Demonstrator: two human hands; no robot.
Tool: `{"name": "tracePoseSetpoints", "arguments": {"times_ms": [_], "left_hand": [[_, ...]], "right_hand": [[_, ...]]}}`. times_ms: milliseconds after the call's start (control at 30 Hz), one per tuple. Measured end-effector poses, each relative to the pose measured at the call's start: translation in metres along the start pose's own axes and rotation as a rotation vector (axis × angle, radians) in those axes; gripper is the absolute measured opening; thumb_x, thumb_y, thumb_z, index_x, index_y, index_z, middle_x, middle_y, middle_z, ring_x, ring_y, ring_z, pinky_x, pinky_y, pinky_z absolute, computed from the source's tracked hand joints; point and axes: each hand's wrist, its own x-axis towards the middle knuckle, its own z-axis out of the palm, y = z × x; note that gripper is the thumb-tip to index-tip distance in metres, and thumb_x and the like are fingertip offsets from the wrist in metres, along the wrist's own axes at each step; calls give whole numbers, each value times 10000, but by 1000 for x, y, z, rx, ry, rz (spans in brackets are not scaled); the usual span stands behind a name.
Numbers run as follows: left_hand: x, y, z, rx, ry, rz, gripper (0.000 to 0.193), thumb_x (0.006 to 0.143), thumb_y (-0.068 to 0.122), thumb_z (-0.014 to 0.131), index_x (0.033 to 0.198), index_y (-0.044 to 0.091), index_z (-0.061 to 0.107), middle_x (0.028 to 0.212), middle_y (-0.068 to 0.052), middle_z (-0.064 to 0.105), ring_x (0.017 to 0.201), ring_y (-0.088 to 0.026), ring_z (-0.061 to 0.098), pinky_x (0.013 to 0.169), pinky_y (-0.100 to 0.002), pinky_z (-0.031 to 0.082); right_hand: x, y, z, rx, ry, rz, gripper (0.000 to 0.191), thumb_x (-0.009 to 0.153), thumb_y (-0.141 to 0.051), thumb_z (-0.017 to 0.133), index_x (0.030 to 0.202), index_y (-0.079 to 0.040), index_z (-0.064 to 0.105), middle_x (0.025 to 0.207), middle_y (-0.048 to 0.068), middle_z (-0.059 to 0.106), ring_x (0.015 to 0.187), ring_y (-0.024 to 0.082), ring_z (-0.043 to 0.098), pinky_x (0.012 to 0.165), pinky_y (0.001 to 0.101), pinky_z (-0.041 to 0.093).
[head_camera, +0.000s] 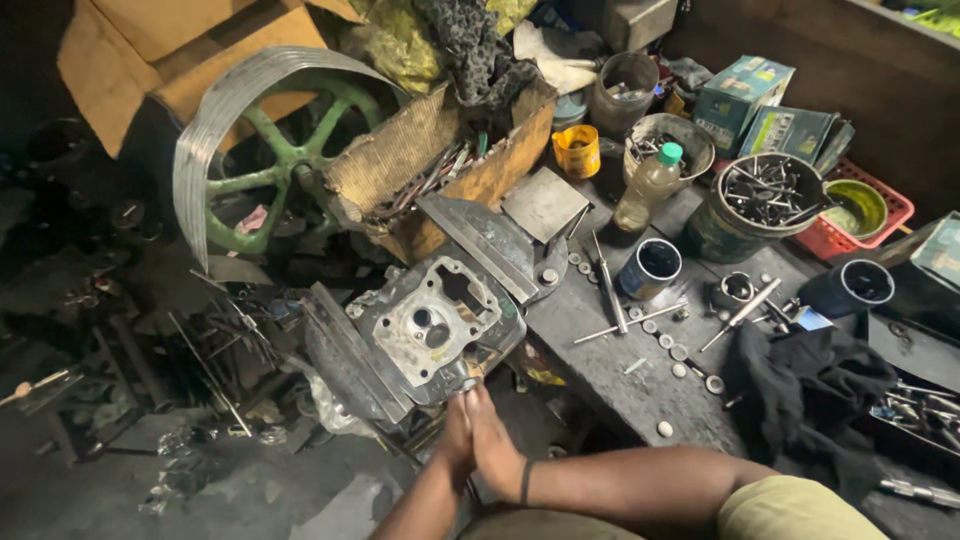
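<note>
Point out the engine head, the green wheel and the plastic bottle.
engine head (432, 322), head view, flat gasket face.
green wheel (262, 178), head view, green spoke.
plastic bottle (647, 187), head view, clear body below the green cap.

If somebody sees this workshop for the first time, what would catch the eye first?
Probably the large green spoked wheel with its grooved metal rim, at upper left beside a worn cardboard box of tools. Next, the grey metal engine part in the middle, just above the left hand and right hand, which are pressed together. A yellow cup stands out behind.
</note>
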Motion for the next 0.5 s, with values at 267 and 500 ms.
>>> {"name": "tracePoseSetpoints", "arguments": {"times_ms": [267, 500], "left_hand": [[-7, 1, 1, 40, 6, -86, 746, 1025, 648, 327, 1517, 95, 420, 1554, -67, 352, 1426, -209, 292, 1164, -378, 210], [-2, -1, -1, 11, 30, -70, 742, 1010, 608, 372, 1544, 93, 385, 1572, -25, 425, 1456, -182, 352, 1195, -382, 249]], "right_hand": [[33, -5, -11, 81, 4, -25, 460, 1066, -320, 364, 1370, -17, 529, 1322, 180, 642, 1177, 296, 607, 1041, 386, 480], [24, 0, -7, 135, 33, 46, 481, 1089, -335, 311, 1334, 10, 539, 1322, 198, 616, 1185, 285, 560, 1073, 380, 440]]}}
